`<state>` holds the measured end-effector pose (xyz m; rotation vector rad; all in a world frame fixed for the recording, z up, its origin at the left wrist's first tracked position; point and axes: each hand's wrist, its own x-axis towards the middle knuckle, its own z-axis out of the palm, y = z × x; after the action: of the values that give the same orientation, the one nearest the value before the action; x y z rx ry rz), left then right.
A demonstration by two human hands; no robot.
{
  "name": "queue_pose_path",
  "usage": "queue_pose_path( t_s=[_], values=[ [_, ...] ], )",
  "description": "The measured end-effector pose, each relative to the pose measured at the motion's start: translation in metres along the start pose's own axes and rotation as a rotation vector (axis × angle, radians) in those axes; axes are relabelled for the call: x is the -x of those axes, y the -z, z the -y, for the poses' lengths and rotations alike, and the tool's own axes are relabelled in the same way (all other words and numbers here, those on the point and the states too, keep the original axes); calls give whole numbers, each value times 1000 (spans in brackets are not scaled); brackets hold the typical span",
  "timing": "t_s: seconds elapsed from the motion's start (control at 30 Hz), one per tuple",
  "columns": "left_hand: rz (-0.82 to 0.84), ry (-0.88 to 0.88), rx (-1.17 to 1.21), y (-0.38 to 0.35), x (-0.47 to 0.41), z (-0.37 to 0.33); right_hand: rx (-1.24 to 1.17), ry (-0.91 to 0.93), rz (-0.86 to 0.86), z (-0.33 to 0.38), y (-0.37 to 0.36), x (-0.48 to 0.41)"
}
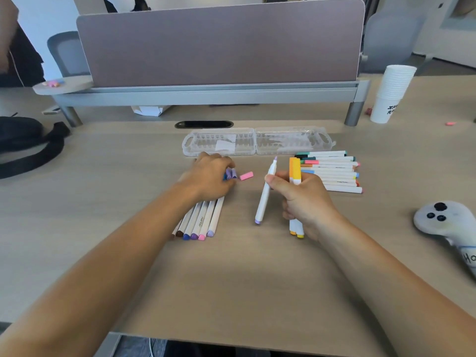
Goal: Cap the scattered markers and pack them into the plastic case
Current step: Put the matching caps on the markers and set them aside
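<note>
1. We see the desk (231, 292) as pale wood-grain laminate, matt and smooth.
2. The case (257, 141) near its far edge looks like clear, glossy plastic.
3. The markers (334, 173) have smooth white plastic barrels; the caps (246, 175) look matt.
4. We read the divider (219, 45) as matt cloth, its rail (206, 95) as matt grey metal.
5. The cups (389, 99) at the right edge look like white paper.

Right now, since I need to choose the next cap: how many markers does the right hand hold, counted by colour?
Lilac marker, uncapped: 1
Orange marker, capped: 1
Yellow marker, capped: 1
Total: 3 markers in the right hand
</note>
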<state>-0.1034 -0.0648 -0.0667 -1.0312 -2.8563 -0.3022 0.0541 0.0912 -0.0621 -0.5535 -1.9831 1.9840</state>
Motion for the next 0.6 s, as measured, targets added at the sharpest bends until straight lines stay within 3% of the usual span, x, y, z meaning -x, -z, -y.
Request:
queue_pose_path(
  t_s=[0.1,0.33,0.5,0.6],
  values=[
    [62,47,-19,-6,-8,3,9,-5,23,0,0,1],
    [-6,41,33,-6,-12,0,8,1,33,1,1,1],
    [-133,127,632,12,5,-13,47,67,25,-2,-1,1],
    [-71,138,973,26,24,-22,174,191,46,1,-3,5]
  ],
)
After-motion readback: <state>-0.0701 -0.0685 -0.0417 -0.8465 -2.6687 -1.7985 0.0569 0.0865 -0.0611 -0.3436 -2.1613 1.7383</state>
